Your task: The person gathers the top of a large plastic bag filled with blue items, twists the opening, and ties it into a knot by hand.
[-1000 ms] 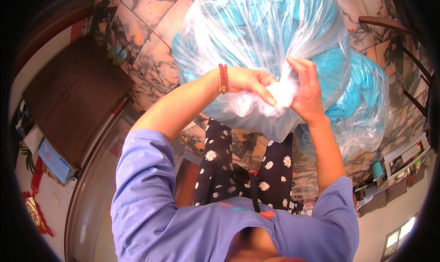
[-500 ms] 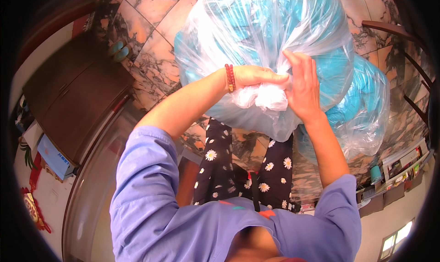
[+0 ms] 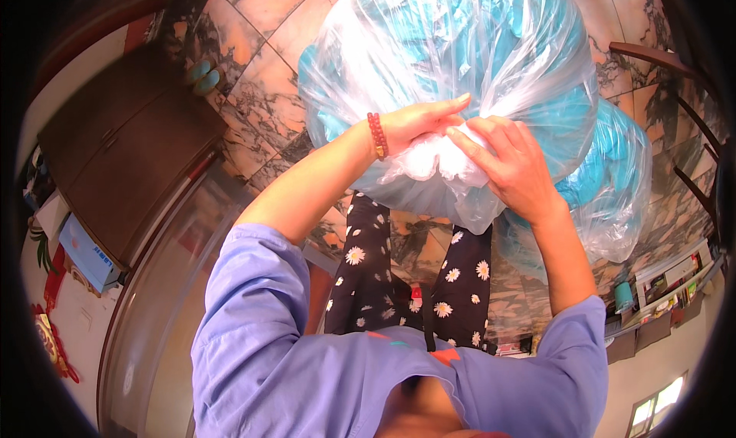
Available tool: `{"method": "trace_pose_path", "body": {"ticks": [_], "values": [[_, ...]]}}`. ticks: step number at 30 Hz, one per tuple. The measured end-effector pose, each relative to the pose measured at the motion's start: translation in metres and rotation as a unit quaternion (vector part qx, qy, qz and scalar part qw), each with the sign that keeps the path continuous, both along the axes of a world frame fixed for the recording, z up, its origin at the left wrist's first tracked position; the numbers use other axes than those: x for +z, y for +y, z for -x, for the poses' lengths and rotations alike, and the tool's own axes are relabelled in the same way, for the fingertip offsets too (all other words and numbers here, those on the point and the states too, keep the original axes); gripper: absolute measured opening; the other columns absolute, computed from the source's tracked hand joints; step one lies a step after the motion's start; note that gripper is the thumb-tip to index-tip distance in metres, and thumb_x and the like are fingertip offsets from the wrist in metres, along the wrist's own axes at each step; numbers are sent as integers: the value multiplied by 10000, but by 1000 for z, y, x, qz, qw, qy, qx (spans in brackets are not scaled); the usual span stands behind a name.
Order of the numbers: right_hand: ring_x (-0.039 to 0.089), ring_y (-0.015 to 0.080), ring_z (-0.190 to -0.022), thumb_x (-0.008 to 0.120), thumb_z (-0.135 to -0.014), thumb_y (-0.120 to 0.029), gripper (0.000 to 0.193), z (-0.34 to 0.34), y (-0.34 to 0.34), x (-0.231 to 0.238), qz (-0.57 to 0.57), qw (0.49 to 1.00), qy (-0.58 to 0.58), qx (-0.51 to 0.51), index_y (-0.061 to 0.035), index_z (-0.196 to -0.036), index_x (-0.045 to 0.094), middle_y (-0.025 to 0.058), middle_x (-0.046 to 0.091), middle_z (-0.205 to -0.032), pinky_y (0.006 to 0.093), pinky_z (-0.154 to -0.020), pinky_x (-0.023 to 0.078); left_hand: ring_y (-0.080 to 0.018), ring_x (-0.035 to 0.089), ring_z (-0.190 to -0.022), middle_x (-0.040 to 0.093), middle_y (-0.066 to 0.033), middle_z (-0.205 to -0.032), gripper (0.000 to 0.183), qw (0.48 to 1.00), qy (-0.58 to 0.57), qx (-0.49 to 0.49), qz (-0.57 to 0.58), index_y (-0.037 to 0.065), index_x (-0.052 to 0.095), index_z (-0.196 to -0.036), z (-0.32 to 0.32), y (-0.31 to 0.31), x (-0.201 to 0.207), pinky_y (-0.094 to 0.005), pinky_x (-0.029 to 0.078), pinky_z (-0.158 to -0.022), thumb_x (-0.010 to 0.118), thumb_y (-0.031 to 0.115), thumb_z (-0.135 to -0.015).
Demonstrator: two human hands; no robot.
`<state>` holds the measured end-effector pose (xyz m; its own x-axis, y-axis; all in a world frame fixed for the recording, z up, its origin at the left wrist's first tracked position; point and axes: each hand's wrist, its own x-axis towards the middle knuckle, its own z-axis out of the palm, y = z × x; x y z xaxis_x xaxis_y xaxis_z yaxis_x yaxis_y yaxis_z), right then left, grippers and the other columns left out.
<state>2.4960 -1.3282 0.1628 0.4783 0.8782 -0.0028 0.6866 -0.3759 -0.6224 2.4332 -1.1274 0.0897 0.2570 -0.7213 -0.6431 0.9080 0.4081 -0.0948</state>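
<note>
A big clear plastic bag stuffed with bright blue contents stands on the floor in front of my legs. What the blue contents are, I cannot make out. Its mouth is bunched into a crumpled white neck. My left hand, with red beads round the wrist, is closed on the neck from the left, thumb stretched out. From the right, my right hand grips the same gathered plastic with bent fingers, close to the left fingertips. Some of the fingers are hidden by the plastic.
A second clear bag with blue contents stands against the first on the right. Brown furniture legs reach in at the right. A dark cabinet and light blue slippers are at the left, on marbled tiles.
My right hand has turned from raised fingers to bent ones closing over the neck. My left thumb has lifted off the plastic and points up and right.
</note>
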Motion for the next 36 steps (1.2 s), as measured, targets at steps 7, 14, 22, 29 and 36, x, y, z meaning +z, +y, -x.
{"method": "trace_pose_path", "body": {"ticks": [7, 14, 22, 29, 36], "values": [[574, 192, -801, 576, -878, -81, 151, -12, 23, -14, -153, 893, 371, -205, 25, -972, 627, 90, 616, -870, 301, -721, 455, -147, 575, -1025, 571, -98, -1200, 621, 931, -305, 25, -200, -30, 501, -1264, 4, 14, 27, -309, 494, -856, 546, 490, -928], [613, 111, -717, 586, -920, -107, 165, -20, 91, 0, -234, 813, 460, -270, 25, -989, 658, 44, 666, -821, 268, -652, 499, -308, 669, -785, 680, -159, -832, 376, 549, -532, -11, -645, 16, 654, -939, 19, -26, 34, -380, 522, -680, 714, 349, -776], [483, 225, -1219, 811, -661, -161, 680, 9, 29, -13, -83, 937, 260, -219, -45, -1269, 528, 107, 526, -1303, 376, -996, 397, -98, 596, -835, 663, -31, -912, 304, 848, -298, 144, -415, 7, 642, -1061, 7, -18, 60, -287, 508, -751, 696, 241, -876], [588, 211, -1050, 645, -848, -67, 268, 32, 33, -30, -132, 858, 406, -286, 13, -1097, 588, 82, 644, -1083, 353, -938, 427, -306, 595, -937, 609, -123, -991, 488, 564, -610, -151, -536, 31, 584, -1101, 2, 20, 80, -386, 490, -849, 807, 175, -692], [566, 231, -1108, 543, -857, 37, 346, 57, -8, -4, -194, 862, 383, -269, 22, -1202, 575, 125, 615, -1173, 323, -993, 397, -201, 588, -881, 588, -32, -858, 142, 292, -642, -370, -605, 101, 550, -934, 13, 20, 101, -409, 439, -895, 521, 97, -796]]}}
